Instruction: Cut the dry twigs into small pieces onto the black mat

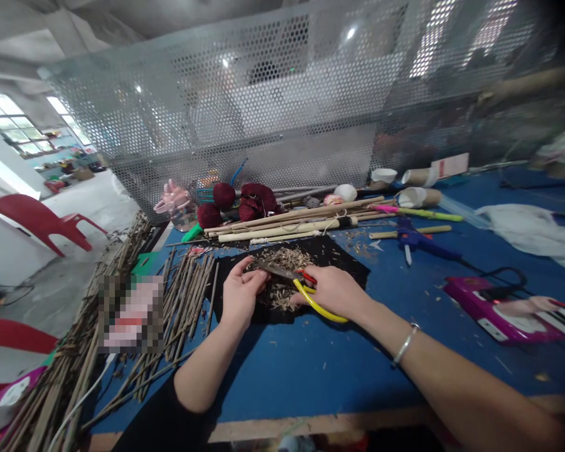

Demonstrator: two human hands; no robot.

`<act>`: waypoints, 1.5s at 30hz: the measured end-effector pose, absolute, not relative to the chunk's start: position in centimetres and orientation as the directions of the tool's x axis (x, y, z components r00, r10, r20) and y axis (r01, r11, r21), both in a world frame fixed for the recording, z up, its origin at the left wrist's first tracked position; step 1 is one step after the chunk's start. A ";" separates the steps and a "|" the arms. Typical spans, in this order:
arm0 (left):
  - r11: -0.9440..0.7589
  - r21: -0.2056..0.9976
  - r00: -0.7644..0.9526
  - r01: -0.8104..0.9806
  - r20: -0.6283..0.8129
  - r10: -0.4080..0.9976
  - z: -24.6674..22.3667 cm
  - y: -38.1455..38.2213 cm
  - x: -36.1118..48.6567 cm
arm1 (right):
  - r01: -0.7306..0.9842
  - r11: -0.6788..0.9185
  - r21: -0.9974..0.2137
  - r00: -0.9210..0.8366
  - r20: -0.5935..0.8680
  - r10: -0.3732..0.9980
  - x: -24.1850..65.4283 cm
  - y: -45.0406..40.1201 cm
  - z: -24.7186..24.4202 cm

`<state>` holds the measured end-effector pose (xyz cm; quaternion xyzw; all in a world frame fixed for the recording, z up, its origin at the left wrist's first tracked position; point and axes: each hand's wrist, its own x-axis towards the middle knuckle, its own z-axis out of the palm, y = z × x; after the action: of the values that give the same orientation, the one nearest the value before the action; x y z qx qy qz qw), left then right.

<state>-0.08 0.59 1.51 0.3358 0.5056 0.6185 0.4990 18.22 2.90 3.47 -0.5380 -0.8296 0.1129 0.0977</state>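
I'm gripping the yellow-handled scissors (pixel 302 290) in my right hand (pixel 336 292), over the chips (pixel 287 256) on the black cloth (pixel 349 266), while my left hand (pixel 240 294) is curling close by the blade tips, holding what I cannot tell, so a careless snip could nick a finger.

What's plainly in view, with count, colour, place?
scissors: one, yellow and red handles, centre
chips: many, tan, on sheet
sheet: one, black, centre
sticks: many, brown, left
poles: several, tan, behind sheet
balls: several, dark red, back
glue gun: one, blue, right
device: one, purple, right
paper cups: several, brown, back right
crumpled material: one, white, far right
chairs: two, red, far left
perforated panel: one, grey, back
table: one, blue, centre
left hand: one, bare, at scissors
right hand: one, bare, gripping scissors
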 end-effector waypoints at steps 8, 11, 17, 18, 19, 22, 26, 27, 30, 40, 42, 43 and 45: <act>-0.083 0.981 -0.354 0.176 0.141 0.925 1.0 0.9 -0.9 | 0.855 0.354 -0.379 -0.343 0.100 0.934 19.6 4.0 3.9; -0.135 0.873 -0.312 0.469 0.307 0.899 1.5 2.4 -1.5 | 0.858 0.337 -0.388 -0.308 0.135 0.942 20.2 4.5 4.0; -0.264 0.617 0.210 0.741 0.160 0.964 3.1 8.1 -2.2 | 0.855 0.315 -0.412 -0.274 0.158 0.949 20.6 5.1 3.4; -0.282 0.602 0.282 0.747 0.097 0.954 3.2 8.9 -2.2 | 0.854 0.315 -0.415 -0.272 0.161 0.949 20.6 5.2 3.3; -0.295 0.587 0.336 0.754 0.041 0.941 3.3 9.5 -2.3 | 0.854 0.312 -0.416 -0.269 0.161 0.950 20.6 5.2 3.2; -0.312 0.531 0.396 0.788 -0.048 0.917 3.6 10.3 -2.5 | 0.862 0.304 -0.406 -0.265 0.152 0.952 20.7 5.3 3.2; -0.280 0.512 0.295 0.812 0.054 0.954 4.2 9.5 -2.9 | 0.874 0.294 -0.386 -0.258 0.143 0.955 20.7 5.2 3.4; -0.256 0.535 0.239 0.805 0.103 0.966 4.3 9.0 -3.0 | 0.878 0.285 -0.385 -0.256 0.127 0.958 20.6 5.1 3.5; -0.154 0.661 0.029 0.734 0.197 0.980 4.1 7.1 -3.3 | 0.890 0.264 -0.371 -0.263 0.054 0.963 20.6 4.9 3.6; 0.027 0.888 -0.349 -0.458 -0.208 0.914 1.9 2.8 -2.3 | 0.858 0.358 -0.369 -0.389 -0.011 0.921 19.7 3.7 3.5; 0.054 0.814 -0.304 -0.579 -0.277 0.912 2.4 2.5 -2.0 | 0.851 0.368 -0.375 -0.398 -0.003 0.918 19.5 3.5 3.5; 0.065 0.784 -0.282 -0.618 -0.298 0.912 2.5 2.3 -1.8 | 0.846 0.379 -0.375 -0.405 0.010 0.914 19.4 3.4 3.5; 0.078 0.743 -0.254 -0.665 -0.323 0.912 2.5 2.2 -1.5 | 0.835 0.404 -0.373 -0.421 0.040 0.906 19.2 3.3 3.4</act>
<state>-1.51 2.22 2.49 0.1429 0.4315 0.6639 0.5938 19.22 3.27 3.42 -0.5249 -0.8294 0.1496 0.1190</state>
